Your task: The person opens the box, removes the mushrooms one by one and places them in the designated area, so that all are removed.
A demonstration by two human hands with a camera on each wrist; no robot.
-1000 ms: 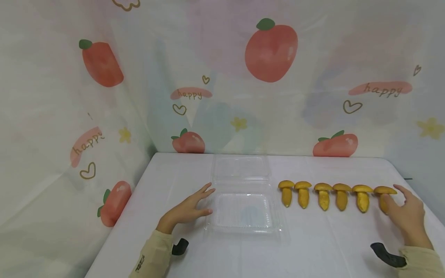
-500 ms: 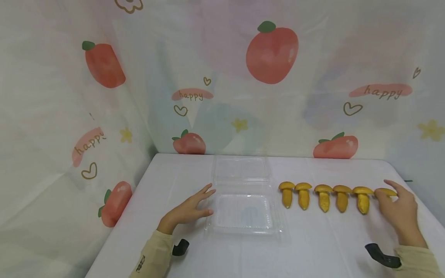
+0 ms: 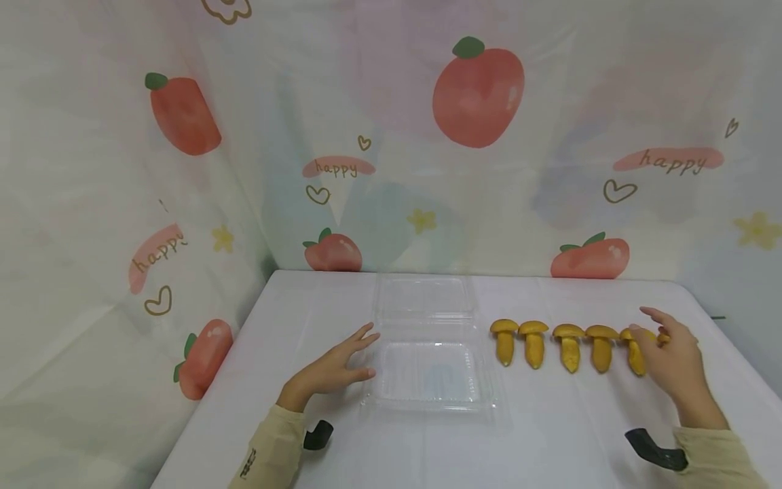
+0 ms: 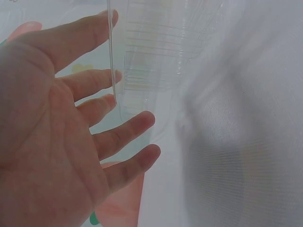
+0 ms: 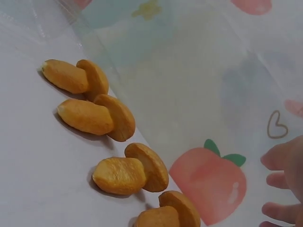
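Note:
A row of several yellow-brown mushrooms (image 3: 569,350) lies on the white tabletop, caps toward the back wall. My right hand (image 3: 675,363) hovers over the right end of this row, its fingers spread and loosely bent, hiding most of the last mushroom. Nothing shows between the right fingers (image 5: 279,182) at the edge of the right wrist view. At the left side of a clear plastic clamshell box (image 3: 427,402), my left hand (image 3: 330,367) reaches out with relaxed, spread fingers. In the left wrist view its fingertips (image 4: 147,119) are right at the box's rim.
The box's raised lid (image 3: 423,295) lies back toward the wall. A printed cloth backdrop (image 3: 476,204) with fruit pictures stands behind and to the left of the white table (image 3: 519,448). Black mounts (image 3: 656,449) stick out at both wrists.
My right hand has moved left from the last mushroom toward the one beside it. The mushrooms, the box and my left hand stay in place.

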